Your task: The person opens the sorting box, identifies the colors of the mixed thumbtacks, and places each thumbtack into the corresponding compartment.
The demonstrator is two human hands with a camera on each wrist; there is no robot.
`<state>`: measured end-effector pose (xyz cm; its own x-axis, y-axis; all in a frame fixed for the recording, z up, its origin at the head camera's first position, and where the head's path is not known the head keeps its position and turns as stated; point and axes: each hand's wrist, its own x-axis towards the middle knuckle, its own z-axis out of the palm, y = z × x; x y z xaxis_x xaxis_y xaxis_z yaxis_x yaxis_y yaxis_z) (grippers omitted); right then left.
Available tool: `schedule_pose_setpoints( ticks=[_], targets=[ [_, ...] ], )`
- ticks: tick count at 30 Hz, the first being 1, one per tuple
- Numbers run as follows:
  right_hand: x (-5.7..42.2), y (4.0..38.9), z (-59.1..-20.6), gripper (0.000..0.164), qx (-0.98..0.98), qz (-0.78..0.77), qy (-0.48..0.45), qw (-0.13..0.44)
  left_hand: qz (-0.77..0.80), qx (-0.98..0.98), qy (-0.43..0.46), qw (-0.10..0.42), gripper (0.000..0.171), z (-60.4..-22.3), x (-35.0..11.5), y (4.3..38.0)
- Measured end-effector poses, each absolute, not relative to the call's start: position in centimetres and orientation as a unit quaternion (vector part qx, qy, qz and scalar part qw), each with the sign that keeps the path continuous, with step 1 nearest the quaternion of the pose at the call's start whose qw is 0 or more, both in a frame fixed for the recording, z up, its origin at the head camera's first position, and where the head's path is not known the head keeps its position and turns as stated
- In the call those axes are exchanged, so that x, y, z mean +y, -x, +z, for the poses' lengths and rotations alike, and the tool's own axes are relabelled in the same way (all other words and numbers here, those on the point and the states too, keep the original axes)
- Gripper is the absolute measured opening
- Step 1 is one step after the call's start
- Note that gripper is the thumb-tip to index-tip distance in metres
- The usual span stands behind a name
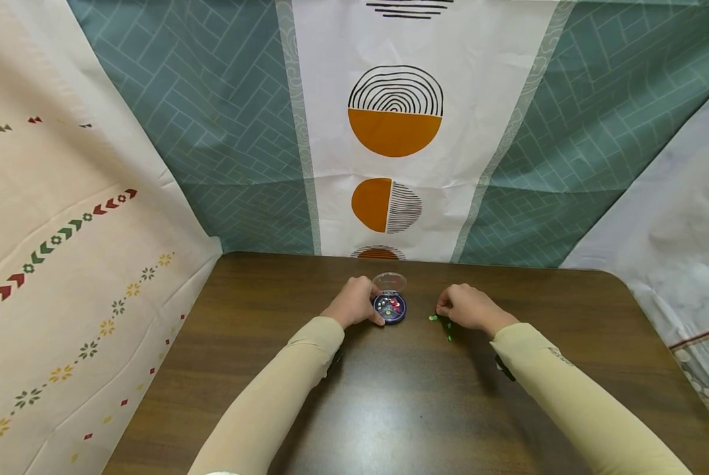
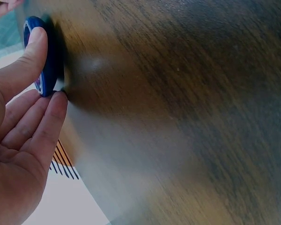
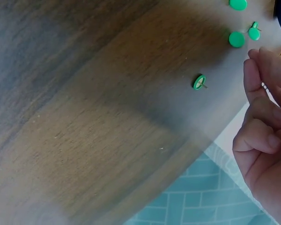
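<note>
A round blue case (image 1: pixel 390 316) with a raised clear lid (image 1: pixel 390 282) stands on the table, small coloured pieces in its compartments. My left hand (image 1: pixel 357 302) grips its left side; in the left wrist view the thumb (image 2: pixel 37 47) lies over the blue rim (image 2: pixel 49 70) and fingertips touch its lower edge. To the right, my right hand (image 1: pixel 468 307) is low over several green thumbtacks (image 1: pixel 433 318). In the right wrist view its thumb and forefinger tips come together beside a flat-lying green thumbtack (image 3: pixel 236 39); whether they pinch one is hidden. Another thumbtack (image 3: pixel 199 82) lies tilted, its pin showing.
The brown wooden table (image 1: pixel 366 409) ends in a back edge against a patterned cloth (image 1: pixel 378 218). More cloth hangs at the left (image 1: pixel 93 264) and a pale cloth at the right (image 1: pixel 686 198). Both forearms reach in from the front.
</note>
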<state>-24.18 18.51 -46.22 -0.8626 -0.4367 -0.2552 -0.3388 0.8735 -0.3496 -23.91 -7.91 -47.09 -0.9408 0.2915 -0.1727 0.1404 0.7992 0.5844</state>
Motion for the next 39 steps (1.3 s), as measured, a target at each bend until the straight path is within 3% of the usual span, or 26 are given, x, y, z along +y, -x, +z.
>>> schedule_pose_setpoints(
  ticks=[19, 39],
  targets=[
    [18.36, 23.87, -46.35, 0.004, 0.948, -0.158, 0.221, 0.166, 0.294, 0.939, -0.116, 0.134, 0.06, -47.18, -7.87, 24.05],
    [18.07, 24.48, -45.46, 0.011, 0.955, -0.145, 0.21, 0.15, 0.297, 0.938, -0.115, 0.134, 0.06, -47.17, -7.99, 23.99]
  ],
)
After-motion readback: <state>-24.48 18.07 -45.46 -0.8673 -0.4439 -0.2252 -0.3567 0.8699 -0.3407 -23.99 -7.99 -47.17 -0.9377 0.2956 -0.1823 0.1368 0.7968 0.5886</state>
